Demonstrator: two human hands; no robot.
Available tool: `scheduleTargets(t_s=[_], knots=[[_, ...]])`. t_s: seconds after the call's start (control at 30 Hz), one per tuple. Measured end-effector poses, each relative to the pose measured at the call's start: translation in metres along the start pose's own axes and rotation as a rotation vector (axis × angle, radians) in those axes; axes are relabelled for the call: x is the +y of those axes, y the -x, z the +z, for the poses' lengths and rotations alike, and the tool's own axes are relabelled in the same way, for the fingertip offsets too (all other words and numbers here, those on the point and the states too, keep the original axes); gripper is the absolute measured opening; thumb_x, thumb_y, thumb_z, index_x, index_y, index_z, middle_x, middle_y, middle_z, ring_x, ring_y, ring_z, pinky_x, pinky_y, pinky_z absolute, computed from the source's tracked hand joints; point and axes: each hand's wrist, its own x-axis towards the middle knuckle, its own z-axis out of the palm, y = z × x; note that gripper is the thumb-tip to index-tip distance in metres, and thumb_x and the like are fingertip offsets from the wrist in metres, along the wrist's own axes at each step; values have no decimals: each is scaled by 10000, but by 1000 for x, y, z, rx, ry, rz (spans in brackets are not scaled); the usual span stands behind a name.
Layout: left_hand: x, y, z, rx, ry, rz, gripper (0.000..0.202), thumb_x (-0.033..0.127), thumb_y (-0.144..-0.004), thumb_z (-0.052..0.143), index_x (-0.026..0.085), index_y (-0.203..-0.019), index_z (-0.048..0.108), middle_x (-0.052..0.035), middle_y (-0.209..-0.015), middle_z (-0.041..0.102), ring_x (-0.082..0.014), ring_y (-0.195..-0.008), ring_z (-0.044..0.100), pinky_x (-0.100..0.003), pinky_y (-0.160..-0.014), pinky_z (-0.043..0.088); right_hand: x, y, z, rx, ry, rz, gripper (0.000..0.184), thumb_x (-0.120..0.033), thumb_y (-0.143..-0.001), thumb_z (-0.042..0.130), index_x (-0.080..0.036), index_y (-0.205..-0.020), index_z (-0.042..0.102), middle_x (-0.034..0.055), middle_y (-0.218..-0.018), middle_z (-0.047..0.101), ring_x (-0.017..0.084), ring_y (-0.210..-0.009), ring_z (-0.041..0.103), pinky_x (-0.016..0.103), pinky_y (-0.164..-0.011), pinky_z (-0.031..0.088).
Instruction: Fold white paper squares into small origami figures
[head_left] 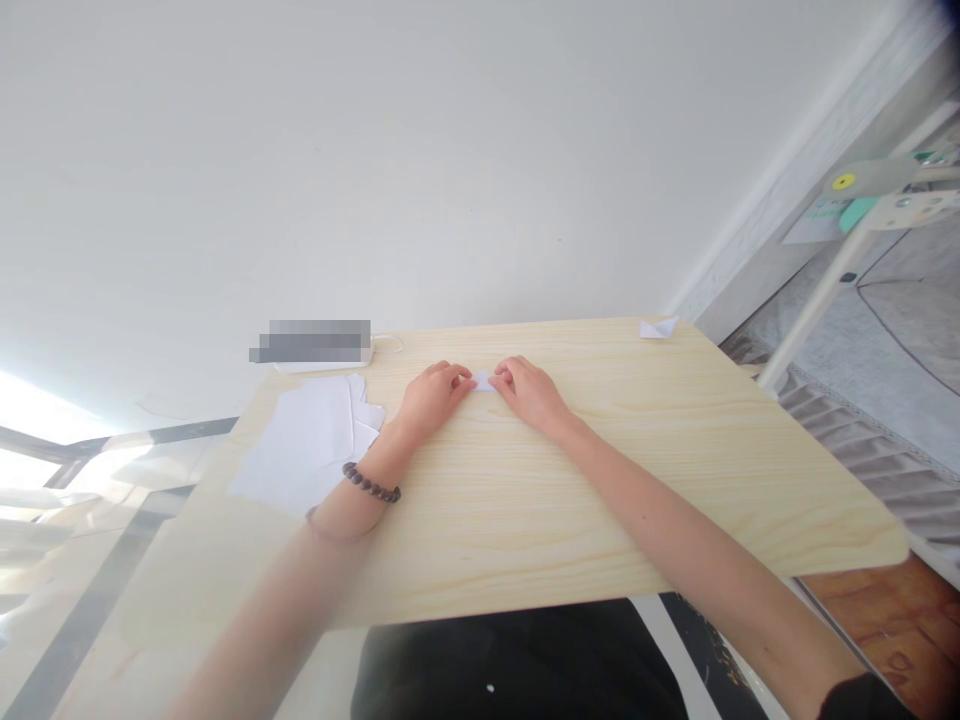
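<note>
Near the middle of the wooden table (480,500), a small piece of white paper (482,382) lies between my two hands. My left hand (437,393) pinches its left end, fingertips and thumb together. At the right end, my right hand (529,390) grips the paper in the same way. The fingers cover both ends, so only a short strip shows between them. Beside my left forearm lies a spread of white paper sheets (300,440). A beaded bracelet (371,484) circles my left wrist.
A folded white paper piece (658,328) rests at the table's far right corner. Toward the back left stands a blurred-out object (315,342) with a white base and a cord. A white wall (480,160) rises behind the table. A pale metal frame (817,290) stands to the right.
</note>
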Motion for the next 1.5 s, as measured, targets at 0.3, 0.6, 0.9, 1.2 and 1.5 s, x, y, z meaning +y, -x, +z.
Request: scheduleTargets(t_s=[0.3, 0.6, 0.9, 1.2, 1.5], knots=[[-5, 0, 4, 24, 27, 2, 249, 401, -766, 510, 224, -894, 631, -39, -987, 570, -196, -906, 512, -302, -766, 408, 0, 4, -1, 39, -3, -32, 162, -313, -830, 434, -191, -825, 540, 43, -859, 543, 147, -747, 532, 274, -679, 388], [1, 0, -1, -5, 199, -91, 224, 355, -742, 518, 195, -893, 561, -8, -752, 596, -140, -665, 538, -264, -637, 407, 3, 6, -4, -11, -81, -123, 148, -268, -829, 410, -177, -798, 522, 48, -868, 545, 140, -772, 504, 266, -702, 374], [2, 0, 0, 26, 362, -89, 271, 354, -728, 540, 190, -942, 512, -32, -906, 616, -130, -738, 558, -255, -668, 423, 0, 5, -7, 31, -298, -184, 135, -241, -837, 390, -179, -791, 500, 48, -853, 515, 126, -748, 480, 256, -679, 401], [2, 0, -5, -115, 602, -117, 445, 447, -719, 546, 148, -1049, 536, -61, -859, 658, -152, -723, 582, -255, -631, 427, -1, 5, -8, 67, -437, -221, 137, -247, -830, 410, -177, -797, 523, 67, -929, 526, 134, -823, 514, 275, -721, 443], [4, -1, -9, -96, 639, -196, 450, 486, -671, 585, 131, -946, 600, -38, -735, 662, -171, -740, 585, -270, -679, 427, -3, 5, -8, 77, -485, -141, 149, -293, -812, 440, -180, -793, 536, 56, -894, 558, 128, -773, 550, 273, -698, 462]])
